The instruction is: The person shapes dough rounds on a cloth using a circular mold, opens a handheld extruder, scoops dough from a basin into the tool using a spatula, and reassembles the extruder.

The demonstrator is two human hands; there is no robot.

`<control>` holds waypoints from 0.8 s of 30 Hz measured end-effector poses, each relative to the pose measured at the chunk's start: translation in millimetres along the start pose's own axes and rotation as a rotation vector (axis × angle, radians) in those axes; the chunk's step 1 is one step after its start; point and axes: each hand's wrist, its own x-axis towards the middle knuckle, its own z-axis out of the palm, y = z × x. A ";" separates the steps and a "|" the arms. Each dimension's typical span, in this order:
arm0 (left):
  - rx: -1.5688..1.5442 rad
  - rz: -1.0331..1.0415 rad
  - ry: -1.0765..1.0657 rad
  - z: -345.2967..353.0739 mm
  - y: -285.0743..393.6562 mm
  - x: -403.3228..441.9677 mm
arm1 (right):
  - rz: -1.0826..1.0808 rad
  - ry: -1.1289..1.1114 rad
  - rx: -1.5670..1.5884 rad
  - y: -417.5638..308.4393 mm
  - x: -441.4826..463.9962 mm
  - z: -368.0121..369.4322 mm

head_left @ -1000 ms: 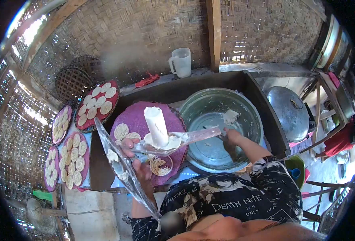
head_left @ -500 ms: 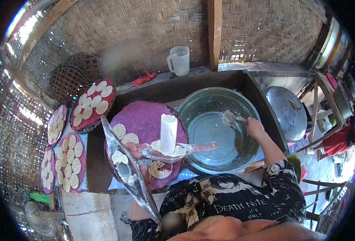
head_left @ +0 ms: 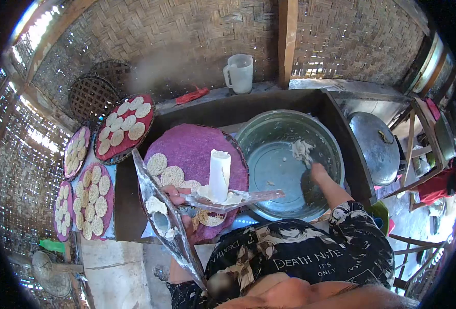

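My left hand [head_left: 179, 198] is closed round the hinge end of a wooden press. One arm of the press [head_left: 259, 196] carries an upright white cylinder [head_left: 220, 175] with dough around its base; the other arm [head_left: 174, 242] has a round hole smeared with dough. Beneath them lies a purple cloth-covered tray [head_left: 187, 139] with pale noodle discs [head_left: 172, 176] and a small ring of noodle strands [head_left: 211, 218]. My right hand [head_left: 319, 173] reaches into the green basin [head_left: 269, 154], fingers closed on a utensil, partly hidden, that touches a lump of dough [head_left: 302, 150].
Trays of discs [head_left: 127, 123] stand at the left. A clear pitcher [head_left: 239, 73] and a red bag [head_left: 192, 96] sit on the ledge behind. To the right are a lidded metal pot [head_left: 375, 147] and a wooden rack [head_left: 426, 129].
My right hand first rose and moved right inside the basin, then shifted slightly down and left. The dough lump now sits against the utensil. The press stays in my left hand, slightly shifted.
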 end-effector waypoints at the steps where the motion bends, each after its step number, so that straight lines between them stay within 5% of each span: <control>1: -0.015 -0.010 -0.002 0.8 4.1 0.6 | -0.107 -0.113 -0.158 1.7 4.1 3.6; 4: -0.077 -0.026 -0.016 6.7 12.3 4.9 | -0.203 -0.312 -0.319 -5.7 6.4 1.5; 9: -0.072 0.011 0.008 1.5 1.3 -7.3 | -0.220 -0.117 -0.272 1.2 25.0 50.9; 13: -0.070 -0.016 -0.017 -1.1 0.0 -9.6 | -0.133 -0.202 -0.035 2.0 26.6 46.1; 17: -0.081 -0.049 -0.014 7.2 8.1 -8.2 | -0.204 -0.165 -0.121 8.7 47.6 71.1; 24: 0.152 -0.200 -0.130 0.8 5.0 -8.5 | -0.164 -0.449 0.185 -8.8 12.7 -16.4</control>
